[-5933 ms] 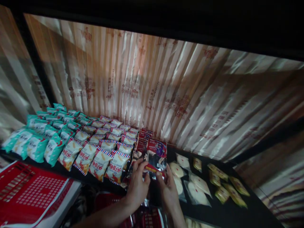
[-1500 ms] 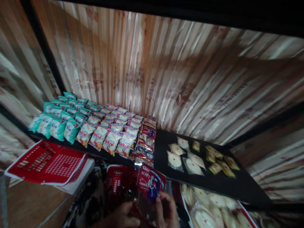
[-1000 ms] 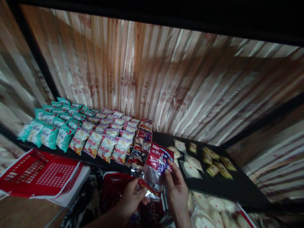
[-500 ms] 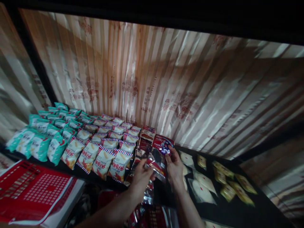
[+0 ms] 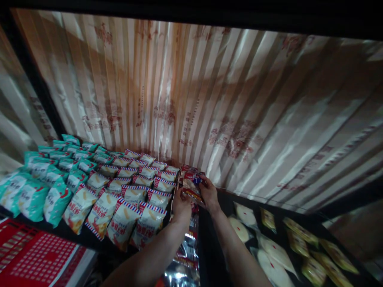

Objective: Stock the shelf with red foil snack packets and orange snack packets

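Note:
A dark red snack packet (image 5: 190,187) with a blue patch is between my two hands, over a column of similar packets on the dark table. My left hand (image 5: 181,205) grips its lower left edge, fingers curled and partly hidden. On its right edge are the fingers of my right hand (image 5: 210,196), closed on the packet. Behind it another dark red packet (image 5: 185,169) shows against the curtain. Below my hands lie shiny red and silver packets (image 5: 187,247), partly covered by my left forearm.
Rows of cream packets with striped edges (image 5: 124,217) stand left of my hands, with teal packets (image 5: 32,197) beyond. A red printed box or bag (image 5: 38,255) is at lower left. Round white packs (image 5: 245,215) and small yellow packets (image 5: 267,219) lie right. A striped curtain (image 5: 167,87) hangs behind.
My hands have brought the packet left and back, closer over the dark red column, and it now lies flatter. My left hand has shifted slightly further back. The view has shifted a little.

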Action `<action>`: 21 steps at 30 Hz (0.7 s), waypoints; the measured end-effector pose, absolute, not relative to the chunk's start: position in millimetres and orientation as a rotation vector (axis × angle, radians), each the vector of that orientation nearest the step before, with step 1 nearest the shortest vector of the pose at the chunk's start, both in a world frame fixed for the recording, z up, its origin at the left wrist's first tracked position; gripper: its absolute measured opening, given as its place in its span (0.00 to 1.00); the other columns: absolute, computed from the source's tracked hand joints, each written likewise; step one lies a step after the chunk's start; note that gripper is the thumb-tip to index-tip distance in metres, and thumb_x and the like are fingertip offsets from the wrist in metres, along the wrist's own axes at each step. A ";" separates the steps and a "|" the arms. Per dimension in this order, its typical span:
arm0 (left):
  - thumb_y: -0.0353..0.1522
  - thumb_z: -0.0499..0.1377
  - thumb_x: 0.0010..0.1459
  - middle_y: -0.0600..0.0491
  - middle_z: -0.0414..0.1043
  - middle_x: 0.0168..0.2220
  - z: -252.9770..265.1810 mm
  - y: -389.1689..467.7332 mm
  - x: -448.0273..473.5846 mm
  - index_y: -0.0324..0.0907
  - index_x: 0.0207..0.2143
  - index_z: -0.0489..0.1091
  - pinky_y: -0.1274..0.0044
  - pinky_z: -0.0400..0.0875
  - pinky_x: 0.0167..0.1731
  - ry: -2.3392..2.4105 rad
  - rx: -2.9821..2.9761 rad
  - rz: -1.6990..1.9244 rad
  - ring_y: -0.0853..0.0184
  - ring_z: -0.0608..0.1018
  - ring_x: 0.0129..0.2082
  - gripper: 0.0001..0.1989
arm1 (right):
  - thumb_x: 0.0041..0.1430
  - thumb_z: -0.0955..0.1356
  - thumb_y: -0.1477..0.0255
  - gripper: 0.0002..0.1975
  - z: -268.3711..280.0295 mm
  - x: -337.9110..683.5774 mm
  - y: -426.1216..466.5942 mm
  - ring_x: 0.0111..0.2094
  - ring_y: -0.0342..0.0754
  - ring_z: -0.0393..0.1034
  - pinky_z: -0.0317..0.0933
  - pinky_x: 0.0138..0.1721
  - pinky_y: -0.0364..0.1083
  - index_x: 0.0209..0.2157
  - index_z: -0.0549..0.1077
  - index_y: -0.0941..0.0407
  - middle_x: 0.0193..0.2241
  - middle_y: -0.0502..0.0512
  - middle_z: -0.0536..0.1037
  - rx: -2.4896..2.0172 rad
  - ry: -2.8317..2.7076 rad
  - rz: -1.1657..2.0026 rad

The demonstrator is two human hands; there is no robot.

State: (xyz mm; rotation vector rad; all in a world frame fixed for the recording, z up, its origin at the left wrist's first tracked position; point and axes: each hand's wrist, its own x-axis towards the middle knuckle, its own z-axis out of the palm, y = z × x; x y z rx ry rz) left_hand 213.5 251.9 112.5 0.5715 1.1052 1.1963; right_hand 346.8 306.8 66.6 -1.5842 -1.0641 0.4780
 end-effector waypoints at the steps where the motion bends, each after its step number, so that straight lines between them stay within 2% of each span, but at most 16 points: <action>1: 0.18 0.53 0.48 0.58 0.69 0.24 112.7 254.6 213.5 0.37 0.38 0.67 0.83 0.66 0.20 1.116 0.575 1.199 0.76 0.70 0.17 0.14 | 0.47 0.62 0.67 0.23 65.1 347.2 310.8 0.32 0.48 0.74 0.67 0.37 0.48 0.46 0.73 0.58 0.34 0.55 0.79 -1.594 -1.074 0.470; 4: 0.18 0.52 0.48 0.57 0.70 0.24 111.2 258.7 212.9 0.38 0.36 0.67 0.84 0.66 0.21 1.130 0.592 1.215 0.75 0.71 0.19 0.13 | 0.46 0.63 0.68 0.21 60.8 348.9 319.4 0.34 0.48 0.73 0.66 0.40 0.49 0.43 0.74 0.56 0.35 0.54 0.79 -1.638 -1.106 0.422; 12: 0.22 0.53 0.50 0.53 0.73 0.31 98.4 258.6 212.1 0.40 0.42 0.64 0.82 0.69 0.22 1.151 0.664 1.203 0.72 0.74 0.22 0.15 | 0.47 0.63 0.69 0.18 50.3 347.9 323.9 0.33 0.50 0.73 0.66 0.40 0.50 0.39 0.76 0.54 0.31 0.53 0.79 -1.751 -1.226 0.288; 16: 0.22 0.52 0.51 0.50 0.73 0.34 93.6 259.4 212.4 0.39 0.46 0.63 0.80 0.70 0.21 1.176 0.667 1.196 0.71 0.74 0.22 0.18 | 0.49 0.62 0.69 0.18 52.2 343.6 323.0 0.41 0.53 0.71 0.62 0.47 0.52 0.39 0.77 0.57 0.37 0.59 0.78 -1.759 -1.325 0.196; 19: 0.23 0.52 0.52 0.49 0.73 0.35 91.3 260.0 211.9 0.38 0.50 0.61 0.80 0.69 0.20 1.207 0.695 1.188 0.71 0.74 0.21 0.20 | 0.50 0.63 0.68 0.16 56.4 339.4 322.7 0.49 0.56 0.67 0.54 0.55 0.55 0.36 0.78 0.58 0.43 0.63 0.76 -1.761 -1.389 0.123; 21: 0.24 0.52 0.53 0.49 0.73 0.36 89.3 261.0 211.8 0.39 0.51 0.60 0.81 0.67 0.18 1.234 0.724 1.148 0.71 0.74 0.21 0.21 | 0.50 0.64 0.67 0.14 59.1 336.2 323.0 0.53 0.56 0.64 0.50 0.57 0.56 0.35 0.78 0.57 0.45 0.62 0.75 -1.756 -1.433 0.070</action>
